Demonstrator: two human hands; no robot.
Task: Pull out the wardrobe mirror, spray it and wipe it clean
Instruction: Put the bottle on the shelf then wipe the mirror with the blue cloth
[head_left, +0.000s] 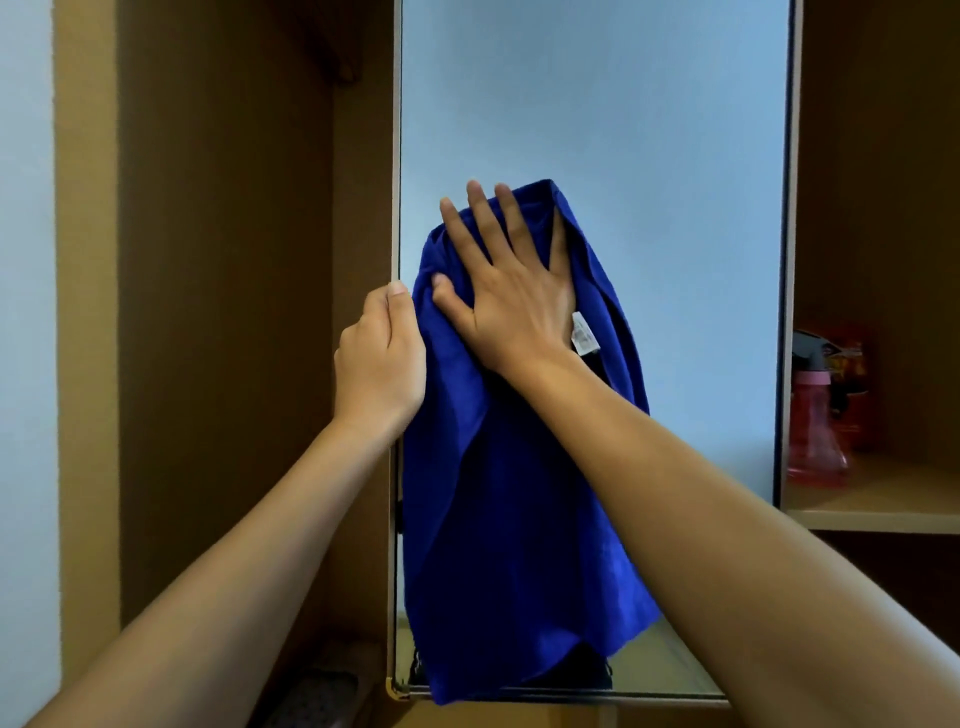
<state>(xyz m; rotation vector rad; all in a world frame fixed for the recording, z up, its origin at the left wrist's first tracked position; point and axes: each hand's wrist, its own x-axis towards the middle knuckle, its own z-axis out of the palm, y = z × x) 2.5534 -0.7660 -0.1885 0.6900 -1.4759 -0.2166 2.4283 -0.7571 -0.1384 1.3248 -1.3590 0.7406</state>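
1 mirror (623, 130), 1 cloth (509, 493), 1 spray bottle (813, 421), 2 hands (511, 291)

Two bare forearms, no sleeves

Left hand (382, 358) and right hand (511, 283) wear no rings, watch or gloves; short, unpainted fingernails.

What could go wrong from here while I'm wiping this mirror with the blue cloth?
The right hand presses the blue cloth flat on the mirror, while only the left hand grips its edge; a hard push might swing or strain the pulled-out panel. The cloth hangs long, so its loose lower part may drag and leave streaks. The pink spray bottle stands near the shelf's front edge and could be knocked off.
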